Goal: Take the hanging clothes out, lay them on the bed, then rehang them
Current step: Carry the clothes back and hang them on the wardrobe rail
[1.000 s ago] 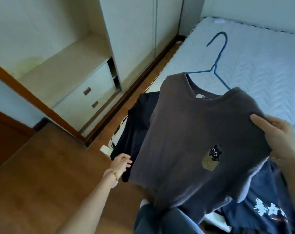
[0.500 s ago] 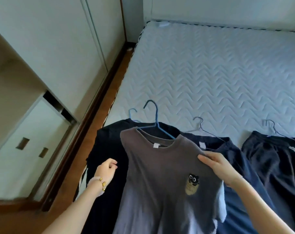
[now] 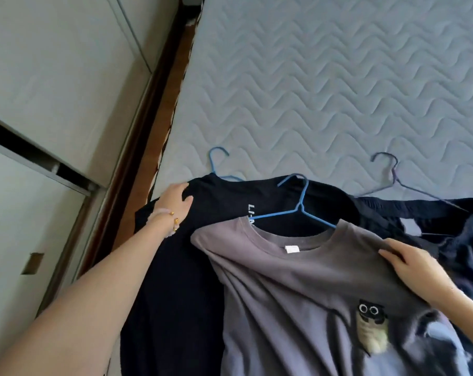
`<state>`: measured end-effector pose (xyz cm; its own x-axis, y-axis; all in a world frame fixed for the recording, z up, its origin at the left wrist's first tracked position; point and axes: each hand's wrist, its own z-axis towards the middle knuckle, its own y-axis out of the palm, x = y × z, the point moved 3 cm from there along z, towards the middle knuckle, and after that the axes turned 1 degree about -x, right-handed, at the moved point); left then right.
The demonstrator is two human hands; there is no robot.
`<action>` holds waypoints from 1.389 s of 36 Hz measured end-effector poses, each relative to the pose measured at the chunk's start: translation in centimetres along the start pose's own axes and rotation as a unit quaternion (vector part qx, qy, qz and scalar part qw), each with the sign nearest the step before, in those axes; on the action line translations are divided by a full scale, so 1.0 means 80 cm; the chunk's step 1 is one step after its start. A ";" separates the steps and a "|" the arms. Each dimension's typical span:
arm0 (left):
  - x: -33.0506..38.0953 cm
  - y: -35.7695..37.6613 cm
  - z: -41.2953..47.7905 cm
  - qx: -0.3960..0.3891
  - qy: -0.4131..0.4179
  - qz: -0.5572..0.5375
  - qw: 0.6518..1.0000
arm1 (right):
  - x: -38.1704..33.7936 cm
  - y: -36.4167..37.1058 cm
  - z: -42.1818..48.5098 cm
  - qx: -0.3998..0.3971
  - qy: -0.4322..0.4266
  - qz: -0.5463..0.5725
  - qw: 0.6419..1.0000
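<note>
A grey T-shirt (image 3: pixel 297 289) with a small cat print hangs on a blue hanger (image 3: pixel 297 207) over the bed's near edge. My right hand (image 3: pixel 414 270) grips its right shoulder. Under it lies a black T-shirt (image 3: pixel 181 267) on its own blue hanger (image 3: pixel 216 161). My left hand (image 3: pixel 175 202), a bracelet at the wrist, rests flat on the black shirt's left shoulder with its fingers spread. To the right lies a dark navy garment (image 3: pixel 446 229) on a purple-grey hanger (image 3: pixel 392 175).
The bed (image 3: pixel 324 77) has a pale quilted cover and reaches far back. A strip of wooden floor (image 3: pixel 159 126) runs between the bed and white wardrobe doors (image 3: pixel 53 77) on the left. Below them is a drawer front (image 3: pixel 18 240).
The view has closed in on the bed. My left hand has gone from mid-air onto the black shirt's shoulder. The grey shirt has come down over the black one, still held by my right hand.
</note>
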<state>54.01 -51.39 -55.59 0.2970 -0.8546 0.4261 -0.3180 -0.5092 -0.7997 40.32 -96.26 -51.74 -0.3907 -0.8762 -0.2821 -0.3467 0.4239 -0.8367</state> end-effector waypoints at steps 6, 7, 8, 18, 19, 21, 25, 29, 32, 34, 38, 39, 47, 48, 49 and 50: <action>-0.003 0.020 0.045 0.054 0.038 0.175 0.982 | 0.002 0.036 0.013 0.059 0.024 -0.006 0.998; -0.005 0.018 0.047 0.069 0.039 0.178 0.981 | 0.002 0.038 0.014 0.065 0.032 -0.004 0.997; -0.007 0.015 0.047 0.079 0.039 0.169 0.982 | 0.001 0.039 0.014 0.067 0.036 -0.003 0.997; -0.081 -0.003 0.009 0.125 0.031 -0.011 0.992 | 0.004 0.044 0.014 0.063 0.050 0.000 0.997; -0.086 -0.003 0.004 0.132 0.023 -0.036 0.990 | 0.004 0.044 0.014 0.061 0.051 -0.002 0.997; -0.094 -0.002 -0.006 0.135 0.009 -0.037 0.990 | 0.002 0.043 0.013 0.058 0.052 -0.003 0.997; -0.094 0.000 -0.018 0.108 -0.017 0.029 0.994 | 0.001 0.041 0.010 0.046 0.045 -0.009 0.998; -0.071 -0.002 -0.014 0.061 -0.018 0.000 0.998 | -0.014 0.028 0.003 0.035 0.026 -0.001 0.999; -0.034 -0.003 -0.009 0.029 0.010 -0.043 0.999 | -0.025 0.012 -0.009 0.062 0.006 0.019 0.998; 0.001 -0.003 -0.009 -0.001 0.028 -0.052 0.998 | -0.027 0.001 -0.020 0.074 0.000 0.033 0.997; 0.059 -0.016 -0.018 -0.005 0.036 -0.076 0.996 | -0.033 -0.028 -0.055 0.093 -0.008 0.068 0.993; 0.069 -0.024 -0.021 0.000 0.039 -0.088 0.995 | -0.036 -0.037 -0.067 0.097 -0.010 0.077 0.992; 0.145 -0.115 -0.112 0.043 0.094 -0.098 0.990 | -0.041 -0.119 -0.178 0.131 0.001 0.145 0.981; 0.151 -0.131 -0.129 0.059 0.093 -0.102 0.989 | -0.039 -0.130 -0.195 0.136 0.003 0.156 0.978; 0.156 -0.149 -0.145 0.076 0.094 -0.108 0.987 | -0.037 -0.141 -0.211 0.138 0.005 0.171 0.976; 0.161 -0.167 -0.164 0.091 0.098 -0.113 0.985 | -0.037 -0.151 -0.228 0.134 0.006 0.187 0.973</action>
<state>50.30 -56.96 -33.88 0.1574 -0.7335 0.6612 -0.0919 -0.6775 -0.7297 30.09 -94.61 -32.26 -0.4566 -0.6686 -0.5869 0.0557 0.6369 -0.7689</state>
